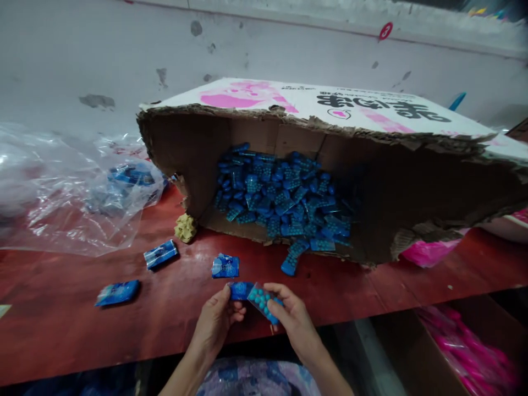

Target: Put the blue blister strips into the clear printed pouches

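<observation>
Between finger and thumb, my left hand [220,309] pinches a blue printed packet [240,291] by its left end. My right hand [292,309] grips a clear packet of turquoise beads [263,302], tilted, its upper corner meeting the blue packet's right end. Whether one is partly inside the other I cannot tell. Just beyond my hands, another blue packet [225,266] lies flat on the red table [185,319]. A blue-ended bead packet [294,257] rests at the mouth of the cardboard box [231,226], in front of a heap of similar packets [276,190].
Two more blue packets [160,254] lie to the left, near a crumpled yellowish lump [185,227]. Clear plastic bags [74,192] spread over the table's left side. At lower right, bright pink packages [466,346] fill a box below the table edge. Part of another person's arm [505,226] shows at right.
</observation>
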`<state>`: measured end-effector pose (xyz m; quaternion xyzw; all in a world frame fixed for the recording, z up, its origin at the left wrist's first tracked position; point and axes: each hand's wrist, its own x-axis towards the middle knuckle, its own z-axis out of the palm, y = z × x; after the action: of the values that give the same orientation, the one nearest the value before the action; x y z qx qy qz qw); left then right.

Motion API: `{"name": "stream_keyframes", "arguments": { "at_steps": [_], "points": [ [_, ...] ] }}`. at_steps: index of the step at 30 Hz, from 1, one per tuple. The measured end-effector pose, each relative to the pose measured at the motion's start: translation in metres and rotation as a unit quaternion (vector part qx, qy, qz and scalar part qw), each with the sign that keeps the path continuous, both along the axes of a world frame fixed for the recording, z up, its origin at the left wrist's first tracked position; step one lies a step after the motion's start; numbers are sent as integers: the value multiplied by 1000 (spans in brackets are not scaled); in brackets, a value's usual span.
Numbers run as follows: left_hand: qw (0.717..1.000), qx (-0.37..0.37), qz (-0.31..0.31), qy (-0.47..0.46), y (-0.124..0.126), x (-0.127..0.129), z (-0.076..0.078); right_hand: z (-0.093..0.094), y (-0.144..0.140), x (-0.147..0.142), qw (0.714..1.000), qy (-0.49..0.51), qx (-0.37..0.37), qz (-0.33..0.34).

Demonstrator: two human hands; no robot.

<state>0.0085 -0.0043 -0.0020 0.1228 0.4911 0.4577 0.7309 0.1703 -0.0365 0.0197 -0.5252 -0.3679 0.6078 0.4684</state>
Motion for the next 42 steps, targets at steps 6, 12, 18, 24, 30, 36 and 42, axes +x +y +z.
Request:
{"name": "stream_keyframes", "arguments": {
  "at_steps": [6,12,18,24,30,36,42],
  "points": [
    [1000,27,1,10,-1,-6,3,-3,4,-5,999,-32,1,-2],
    [999,43,15,27,1,-8,0,-4,3,-15,999,-31,-5,-32],
    [999,33,20,31,1,-8,2,-5,3,-15,996,-73,17,-39],
    [999,9,32,20,0,-7,1,-9,1,-18,990,-117,73,-19],
    [999,18,37,16,1,-10,3,-9,0,-17,988,-129,80,-13],
    [998,35,45,37,2,-10,9,-15,2,-17,993,-98,70,2],
    [996,66,12,57,5,-20,7,-8,6,-15,993,-88,65,35]
  ]
}}
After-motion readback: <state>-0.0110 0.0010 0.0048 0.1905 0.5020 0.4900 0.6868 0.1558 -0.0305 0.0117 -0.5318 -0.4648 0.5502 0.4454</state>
